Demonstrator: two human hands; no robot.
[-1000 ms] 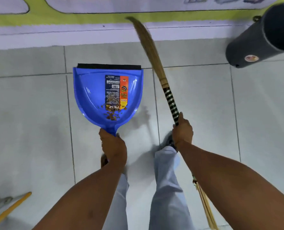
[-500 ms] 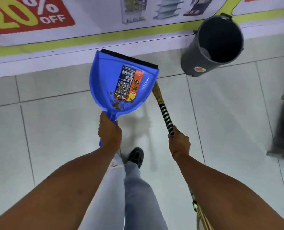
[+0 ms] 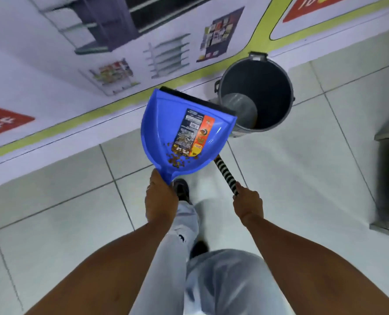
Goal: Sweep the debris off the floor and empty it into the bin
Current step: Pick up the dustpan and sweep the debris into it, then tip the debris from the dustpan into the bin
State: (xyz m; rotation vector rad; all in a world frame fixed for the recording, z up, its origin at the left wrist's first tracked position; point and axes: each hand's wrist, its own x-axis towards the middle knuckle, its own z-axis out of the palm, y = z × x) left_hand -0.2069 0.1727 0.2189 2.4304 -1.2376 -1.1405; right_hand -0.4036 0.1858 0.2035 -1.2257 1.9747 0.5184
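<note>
While debris [image 3: 177, 159] sits above it, left grip [image 3: 160, 198] clasps dustpan [image 3: 166, 123] handle.

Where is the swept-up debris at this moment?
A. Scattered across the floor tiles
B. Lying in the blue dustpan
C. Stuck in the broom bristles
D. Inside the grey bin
B: the brown debris sits at the handle end of the blue dustpan, held in the left hand beside the bin.

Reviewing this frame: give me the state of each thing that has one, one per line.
dustpan: lifted off the floor, held level, still loaded
debris: piled at the pan's handle end, not dumped
bin: upright, open, no lid on it
broom: held by its striped handle, head hidden behind the pan
left hand: gripping the dustpan handle
right hand: gripping the broom
</note>
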